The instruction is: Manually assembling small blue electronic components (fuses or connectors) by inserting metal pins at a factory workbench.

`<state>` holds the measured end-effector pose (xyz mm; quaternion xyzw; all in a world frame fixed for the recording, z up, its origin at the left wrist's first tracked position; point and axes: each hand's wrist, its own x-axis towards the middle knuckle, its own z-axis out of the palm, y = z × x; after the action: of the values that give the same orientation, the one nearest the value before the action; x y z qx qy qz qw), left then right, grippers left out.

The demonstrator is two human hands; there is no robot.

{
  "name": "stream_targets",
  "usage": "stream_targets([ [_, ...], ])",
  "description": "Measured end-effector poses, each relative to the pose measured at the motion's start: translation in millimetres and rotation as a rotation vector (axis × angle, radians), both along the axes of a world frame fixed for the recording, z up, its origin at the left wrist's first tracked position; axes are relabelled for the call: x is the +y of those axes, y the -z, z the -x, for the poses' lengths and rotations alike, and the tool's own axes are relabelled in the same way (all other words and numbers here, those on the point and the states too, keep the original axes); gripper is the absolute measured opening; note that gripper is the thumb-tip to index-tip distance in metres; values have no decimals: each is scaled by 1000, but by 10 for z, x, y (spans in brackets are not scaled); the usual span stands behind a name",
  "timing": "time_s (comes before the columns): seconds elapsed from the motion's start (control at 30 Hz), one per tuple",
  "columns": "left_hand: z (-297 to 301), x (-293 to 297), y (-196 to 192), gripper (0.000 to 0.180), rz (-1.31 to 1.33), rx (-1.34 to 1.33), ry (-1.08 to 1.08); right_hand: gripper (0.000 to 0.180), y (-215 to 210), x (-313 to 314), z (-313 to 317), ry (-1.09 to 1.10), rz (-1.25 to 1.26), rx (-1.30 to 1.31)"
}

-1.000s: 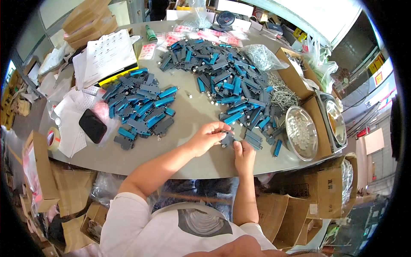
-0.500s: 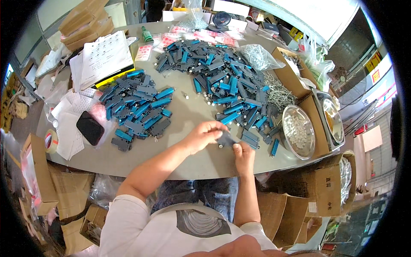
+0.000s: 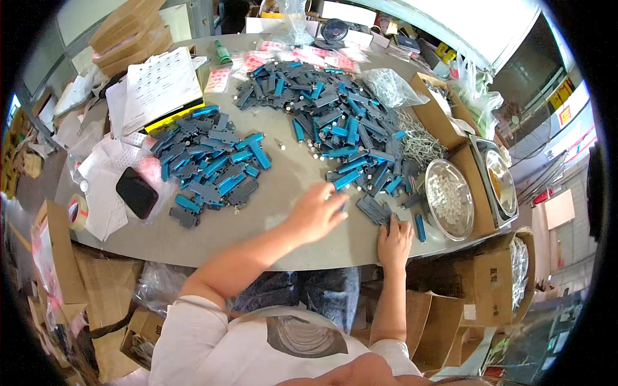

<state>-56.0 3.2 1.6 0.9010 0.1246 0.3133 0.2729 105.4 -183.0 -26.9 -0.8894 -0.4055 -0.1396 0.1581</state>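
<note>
In the head view, my left hand (image 3: 314,213) hovers over the middle of the table with its fingers apart, slightly blurred. Close to its fingertips lies the near edge of the large pile of dark grey and blue plastic latch-like pieces (image 3: 347,125). My right hand (image 3: 394,244) rests farther right with fingers extended, its fingertips touching the end of a dark grey plastic piece (image 3: 372,210). One blue piece (image 3: 420,228) lies alone to its right. A second pile of the same pieces (image 3: 209,161) is at the left.
A steel bowl of small white parts (image 3: 449,199) stands at the right, with loose screws (image 3: 421,143) behind it. A phone (image 3: 136,192), papers (image 3: 159,87) and a tape roll (image 3: 78,212) lie left. Cardboard boxes (image 3: 492,283) stand below the table edge.
The dark grey piece that both hands held is out of them. A blue-sided piece now lies on the left pile's right edge. My hands have separated, the right moving rightward to the grey pieces.
</note>
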Motion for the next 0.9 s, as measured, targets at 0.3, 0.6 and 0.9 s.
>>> stream_targets([
  [0.3,-28,-11,327,19,65,106,62,31,-279,-55,6,16,-92,347],
  [0.6,-17,80,291,32,602,35,143,16,-422,26,101,-111,-381,210],
  [0.9,21,136,164,25,1654,69,381,17,-461,247,445,-578,-632,887],
])
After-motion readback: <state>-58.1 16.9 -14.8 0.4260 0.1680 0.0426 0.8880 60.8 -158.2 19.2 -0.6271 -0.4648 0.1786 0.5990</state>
